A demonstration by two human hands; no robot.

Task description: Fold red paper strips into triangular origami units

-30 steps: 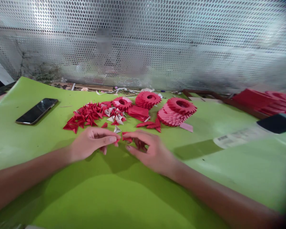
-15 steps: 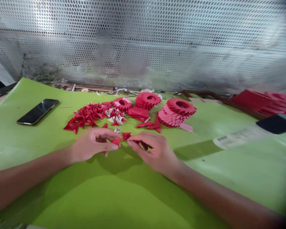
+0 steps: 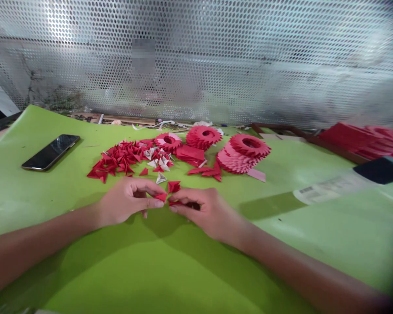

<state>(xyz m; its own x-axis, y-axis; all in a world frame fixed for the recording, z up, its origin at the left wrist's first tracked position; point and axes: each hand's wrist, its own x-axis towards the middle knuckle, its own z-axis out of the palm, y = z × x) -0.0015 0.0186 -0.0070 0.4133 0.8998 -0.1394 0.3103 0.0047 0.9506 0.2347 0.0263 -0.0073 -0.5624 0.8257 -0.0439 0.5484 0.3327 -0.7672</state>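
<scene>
Perforated metal sheeting point(image 3: 236, 65) rises behind your lime-green work mat point(image 3: 196, 270). Your left hand point(image 3: 127, 203) pinches a small red folded-paper triangle point(image 3: 161, 196) between thumb and fingers, while your right hand point(image 3: 208, 213) curls nearly closed on a slim red paper piece point(image 3: 177, 203), just beside it. A loose red paper triangle point(image 3: 174, 186) lies just ahead, below a heap of red folded-paper triangles point(image 3: 118, 159). Stacked red paper rings point(image 3: 244, 152) sit to the heap's right, a black smartphone point(image 3: 50, 151) to its left.

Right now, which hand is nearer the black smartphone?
Left. The left hand lies to the right of the black smartphone; the right hand sits farther right, beyond the left.
</scene>
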